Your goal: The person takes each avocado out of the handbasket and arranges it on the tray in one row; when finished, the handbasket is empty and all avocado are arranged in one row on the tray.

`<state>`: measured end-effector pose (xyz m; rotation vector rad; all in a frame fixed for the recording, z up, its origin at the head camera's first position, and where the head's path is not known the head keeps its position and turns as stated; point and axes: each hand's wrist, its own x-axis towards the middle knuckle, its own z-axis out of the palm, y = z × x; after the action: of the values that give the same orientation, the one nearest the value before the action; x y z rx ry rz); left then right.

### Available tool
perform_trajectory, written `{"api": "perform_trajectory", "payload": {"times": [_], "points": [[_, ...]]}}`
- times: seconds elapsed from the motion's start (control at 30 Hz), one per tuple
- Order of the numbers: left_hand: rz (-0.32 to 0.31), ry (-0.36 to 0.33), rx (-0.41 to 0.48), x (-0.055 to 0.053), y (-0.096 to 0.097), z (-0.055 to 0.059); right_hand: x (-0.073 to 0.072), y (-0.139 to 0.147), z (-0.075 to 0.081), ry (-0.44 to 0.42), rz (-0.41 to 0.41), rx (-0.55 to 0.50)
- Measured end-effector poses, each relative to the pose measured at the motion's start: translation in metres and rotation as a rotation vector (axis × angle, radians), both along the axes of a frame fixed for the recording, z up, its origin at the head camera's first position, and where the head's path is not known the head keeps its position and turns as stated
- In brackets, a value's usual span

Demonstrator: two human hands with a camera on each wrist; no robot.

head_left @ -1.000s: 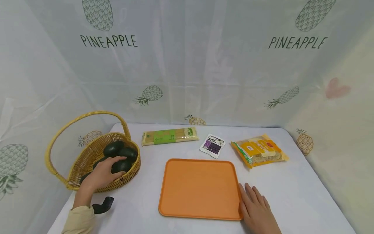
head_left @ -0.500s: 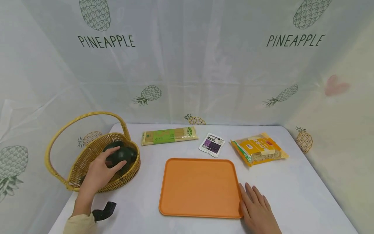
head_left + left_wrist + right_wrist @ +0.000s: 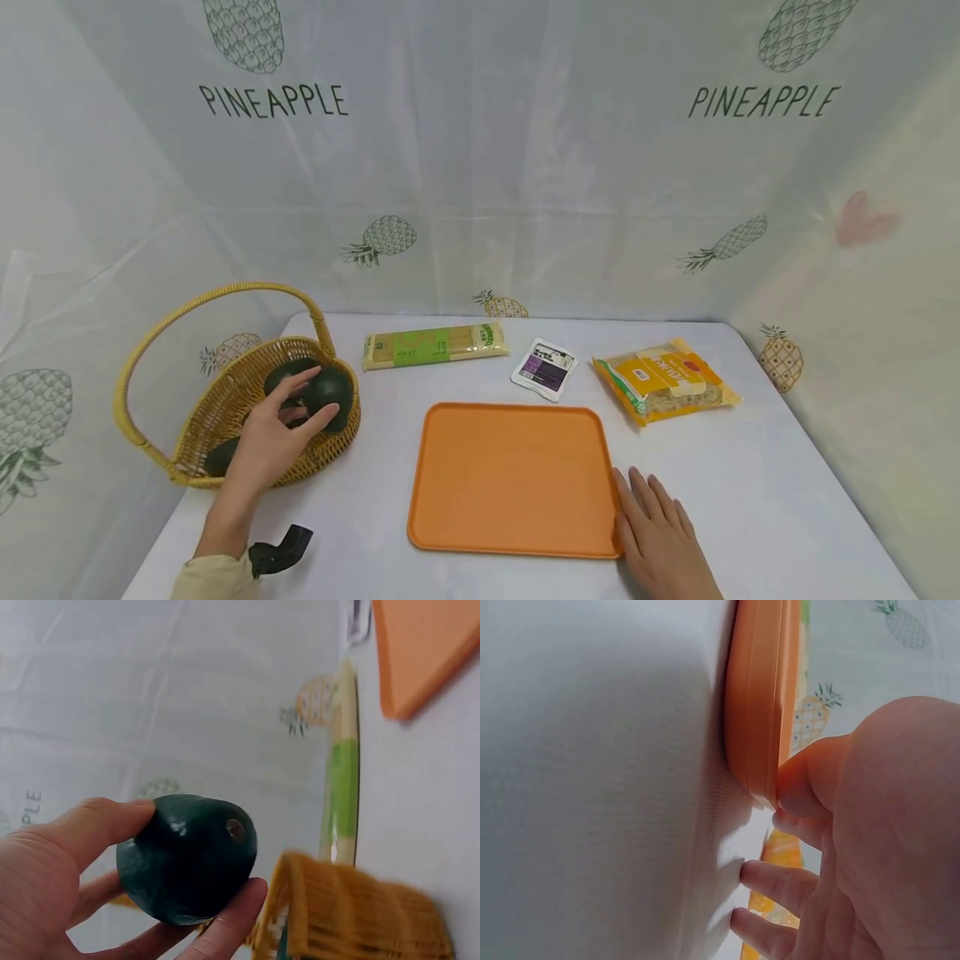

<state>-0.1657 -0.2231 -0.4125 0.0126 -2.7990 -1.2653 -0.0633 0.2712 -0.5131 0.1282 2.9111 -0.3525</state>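
The white table (image 3: 367, 508) bears a yellow wicker basket (image 3: 333, 450) below the left fingers (image 3: 291, 386) and, beyond them rightward, a long green-labelled packet (image 3: 435, 345). An orange tray (image 3: 513, 483) lies left of the right fingers (image 3: 647, 496); beyond these lie a purple-and-white pouch (image 3: 545, 369) and a yellow bag (image 3: 666, 382).

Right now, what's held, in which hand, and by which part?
Left hand: a glossy, dark-green, rounded fruit, by its sides between thumb and fingers; brown stem mark uncovered. Right hand: nothing held; it touches the orange rectangular tray.
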Motion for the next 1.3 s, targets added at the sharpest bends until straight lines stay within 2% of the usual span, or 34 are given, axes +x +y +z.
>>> {"api": "perform_trajectory", "payload": {"times": [0.2, 0.33, 0.57, 0.7, 0.97, 1.13, 1.3], "points": [[-0.080, -0.026, 0.139, 0.000, 0.016, -0.003, 0.000, 0.000, 0.000, 0.006, -0.001, -0.001], [-0.125, -0.039, 0.200, 0.001, 0.027, -0.009, 0.000, 0.000, 0.000, 0.003, -0.003, 0.003], [-0.167, -0.068, 0.290, 0.001, 0.039, -0.023, 0.001, 0.000, -0.001, 0.029, 0.006, 0.000], [-0.174, -0.091, 0.277, 0.002, 0.046, -0.028, 0.002, 0.000, -0.001, 0.051, 0.014, 0.002], [-0.180, -0.136, 0.244, 0.003, 0.063, -0.039, 0.002, -0.001, 0.000, 0.027, 0.001, 0.001], [-0.186, -0.115, 0.173, 0.004, 0.079, -0.052, 0.001, -0.001, 0.001, 0.010, -0.006, -0.001], [-0.204, -0.035, 0.061, 0.004, 0.094, -0.068, 0.000, -0.001, 0.000, -0.012, -0.012, -0.009]]}}
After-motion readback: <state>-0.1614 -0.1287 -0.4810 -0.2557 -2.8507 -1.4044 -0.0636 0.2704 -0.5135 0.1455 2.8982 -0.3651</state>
